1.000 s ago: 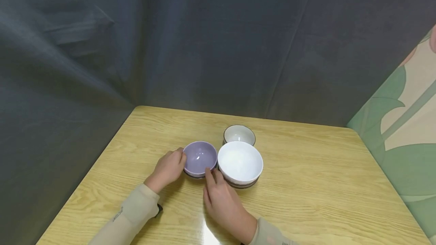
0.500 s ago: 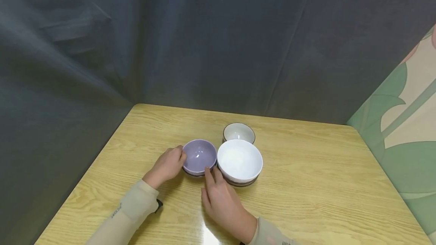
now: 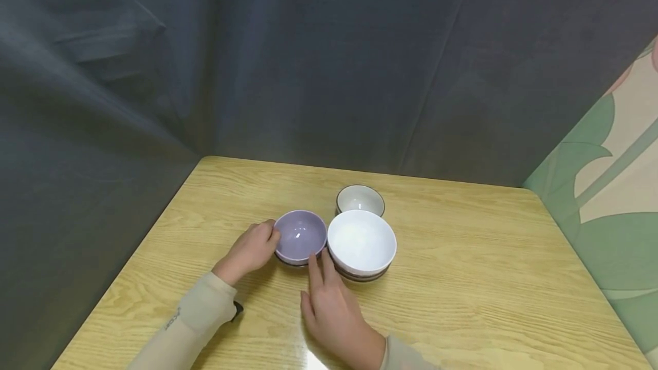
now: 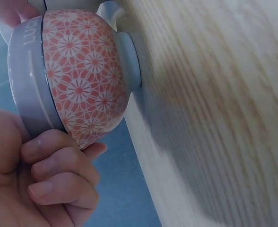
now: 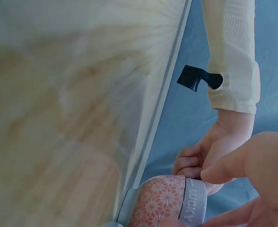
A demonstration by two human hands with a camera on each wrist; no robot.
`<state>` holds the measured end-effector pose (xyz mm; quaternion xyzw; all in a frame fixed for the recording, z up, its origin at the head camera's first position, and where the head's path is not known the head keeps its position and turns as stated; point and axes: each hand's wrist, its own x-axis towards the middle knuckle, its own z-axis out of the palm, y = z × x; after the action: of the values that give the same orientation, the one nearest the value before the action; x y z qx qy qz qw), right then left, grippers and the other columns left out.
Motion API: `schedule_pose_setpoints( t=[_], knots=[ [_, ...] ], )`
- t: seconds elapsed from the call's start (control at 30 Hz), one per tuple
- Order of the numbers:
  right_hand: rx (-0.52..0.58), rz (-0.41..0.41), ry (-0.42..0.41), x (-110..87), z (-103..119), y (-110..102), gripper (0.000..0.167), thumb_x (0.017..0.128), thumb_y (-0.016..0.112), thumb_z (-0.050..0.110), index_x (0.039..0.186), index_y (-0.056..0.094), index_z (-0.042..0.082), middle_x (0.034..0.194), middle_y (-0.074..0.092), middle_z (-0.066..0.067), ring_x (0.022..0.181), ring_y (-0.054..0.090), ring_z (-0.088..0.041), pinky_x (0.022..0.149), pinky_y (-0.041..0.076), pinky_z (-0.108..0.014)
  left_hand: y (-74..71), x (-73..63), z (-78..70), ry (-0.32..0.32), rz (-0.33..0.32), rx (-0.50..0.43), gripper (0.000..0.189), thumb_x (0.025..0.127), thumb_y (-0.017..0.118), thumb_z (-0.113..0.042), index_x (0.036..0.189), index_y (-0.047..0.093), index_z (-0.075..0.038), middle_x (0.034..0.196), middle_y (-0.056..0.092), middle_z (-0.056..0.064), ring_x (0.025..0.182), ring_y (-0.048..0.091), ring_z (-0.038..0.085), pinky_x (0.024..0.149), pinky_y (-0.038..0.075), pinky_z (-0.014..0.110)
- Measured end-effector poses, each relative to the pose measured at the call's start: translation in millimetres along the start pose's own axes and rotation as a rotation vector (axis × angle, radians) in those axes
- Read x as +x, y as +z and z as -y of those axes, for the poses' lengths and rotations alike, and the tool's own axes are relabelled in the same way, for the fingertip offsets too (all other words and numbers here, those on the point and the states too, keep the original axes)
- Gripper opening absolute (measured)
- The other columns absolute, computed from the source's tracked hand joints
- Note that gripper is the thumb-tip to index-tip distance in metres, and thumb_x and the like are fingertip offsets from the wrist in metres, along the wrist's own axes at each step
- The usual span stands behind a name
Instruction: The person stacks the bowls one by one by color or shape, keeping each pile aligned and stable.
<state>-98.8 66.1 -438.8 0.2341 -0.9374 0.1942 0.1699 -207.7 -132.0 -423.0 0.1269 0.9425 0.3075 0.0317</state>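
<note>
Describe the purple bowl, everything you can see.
The purple bowl looks like glossy ceramic, with LUCKY lettered on its outside. Empty and upright, it sits nested in a red flowered bowl, left of the white bowl. The left hand grips its side; the right hand touches its near side.

Hands (image 5: 273, 175) (image 5: 219, 146) flank a lavender bowl (image 5: 194, 203) stacked in a red-patterned bowl (image 5: 155, 201).

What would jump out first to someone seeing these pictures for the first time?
Probably the large white bowl, topping a stack near the middle of the wooden table. Left of it, a purple bowl sits in a red flower-patterned bowl, the left hand gripping it at the left and the right hand touching its near rim.
</note>
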Motion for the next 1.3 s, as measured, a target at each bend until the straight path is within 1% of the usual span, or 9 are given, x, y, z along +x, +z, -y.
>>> schedule_pose_setpoints(
  t=[0.1, 0.23, 0.37, 0.53, 0.63, 0.8, 1.03, 1.17, 1.3],
  knots=[
    [-0.010, 0.000, -0.013, -1.9, 1, 0, 0.065, 0.086, 0.071, 0.020, 0.139, 0.049, -0.010, 0.145, 0.040, -0.035, 0.114, 0.062, -0.041, 0.074, 0.059, -0.042, -0.3, -0.5, 0.7, -0.002, 0.006, 0.004, 0.026, 0.101, 0.042, -0.013, 0.093, 0.064, -0.001, 0.068, 0.052, 0.005, 0.059, 0.047, 0.017, 0.053, 0.041, 0.031],
    [-0.023, -0.007, -0.041, -1.6, 0, 0, 0.064, 0.087, 0.071, 0.021, 0.138, 0.050, -0.012, 0.148, 0.038, -0.035, 0.120, 0.059, -0.040, 0.082, 0.059, -0.040, -0.7, -0.6, 1.7, -0.012, 0.020, 0.017, 0.027, 0.102, 0.041, -0.014, 0.089, 0.062, -0.003, 0.068, 0.051, 0.005, 0.059, 0.047, 0.017, 0.053, 0.041, 0.031],
    [-0.037, -0.016, -0.059, 1.2, -1, 0, 0.063, 0.086, 0.071, 0.020, 0.136, 0.051, -0.013, 0.146, 0.040, -0.035, 0.117, 0.061, -0.039, 0.081, 0.059, -0.039, -1.1, 0.1, 1.8, -0.006, 0.021, 0.034, 0.026, 0.102, 0.041, -0.014, 0.090, 0.062, -0.003, 0.068, 0.051, 0.004, 0.061, 0.048, 0.017, 0.054, 0.041, 0.031],
    [-0.052, -0.030, -0.072, 6.9, -2, 0, 0.054, 0.087, 0.070, 0.014, 0.131, 0.055, -0.014, 0.139, 0.046, -0.035, 0.105, 0.067, -0.036, 0.073, 0.060, -0.035, -1.3, 1.1, 1.9, -0.005, 0.019, 0.063, 0.027, 0.102, 0.041, -0.014, 0.095, 0.063, 0.000, 0.069, 0.052, 0.005, 0.061, 0.049, 0.018, 0.054, 0.042, 0.031],
    [-0.096, -0.047, -0.085, 12.5, -1, -1, 0.045, 0.088, 0.066, 0.008, 0.127, 0.058, -0.014, 0.132, 0.051, -0.034, 0.089, 0.071, -0.030, 0.067, 0.059, -0.031, -2.1, 1.2, 2.8, -0.003, 0.017, 0.086, 0.027, 0.102, 0.041, -0.014, 0.095, 0.062, 0.000, 0.070, 0.053, 0.005, 0.062, 0.050, 0.019, 0.055, 0.043, 0.032],
    [-0.214, -0.065, -0.131, 21.5, 3, -5, 0.038, 0.080, 0.070, -0.004, 0.117, 0.066, -0.010, 0.122, 0.057, -0.035, 0.069, 0.070, -0.022, 0.058, 0.057, -0.026, -3.4, 0.8, 4.6, 0.005, 0.017, 0.091, 0.027, 0.102, 0.041, -0.014, 0.097, 0.062, 0.002, 0.070, 0.054, 0.005, 0.061, 0.050, 0.018, 0.055, 0.043, 0.032],
    [-0.310, -0.033, -0.167, 33.9, 3, -8, 0.022, 0.080, 0.072, -0.004, 0.102, 0.073, -0.002, 0.103, 0.067, -0.026, 0.064, 0.067, -0.019, 0.053, 0.056, -0.026, -4.2, 0.6, 7.2, 0.017, 0.007, 0.096, 0.028, 0.102, 0.041, -0.014, 0.100, 0.062, 0.004, 0.073, 0.057, 0.006, 0.062, 0.052, 0.018, 0.056, 0.046, 0.032],
    [-0.317, -0.037, -0.158, 38.9, 5, -9, 0.011, 0.080, 0.073, -0.002, 0.090, 0.073, 0.000, 0.086, 0.064, -0.015, 0.058, 0.062, -0.015, 0.049, 0.053, -0.024, -4.7, 0.1, 8.4, 0.019, -0.007, 0.106, 0.026, 0.102, 0.041, -0.014, 0.095, 0.062, 0.001, 0.074, 0.058, 0.007, 0.065, 0.053, 0.019, 0.060, 0.048, 0.035],
    [-0.271, -0.027, -0.116, 42.6, 5, -9, 0.008, 0.078, 0.075, -0.004, 0.081, 0.072, 0.002, 0.082, 0.060, -0.010, 0.058, 0.062, -0.014, 0.050, 0.053, -0.023, -3.2, 0.6, 9.2, 0.040, -0.028, 0.100, 0.025, 0.102, 0.042, -0.012, 0.090, 0.061, -0.001, 0.074, 0.059, 0.008, 0.067, 0.055, 0.020, 0.063, 0.050, 0.039]
  ],
)
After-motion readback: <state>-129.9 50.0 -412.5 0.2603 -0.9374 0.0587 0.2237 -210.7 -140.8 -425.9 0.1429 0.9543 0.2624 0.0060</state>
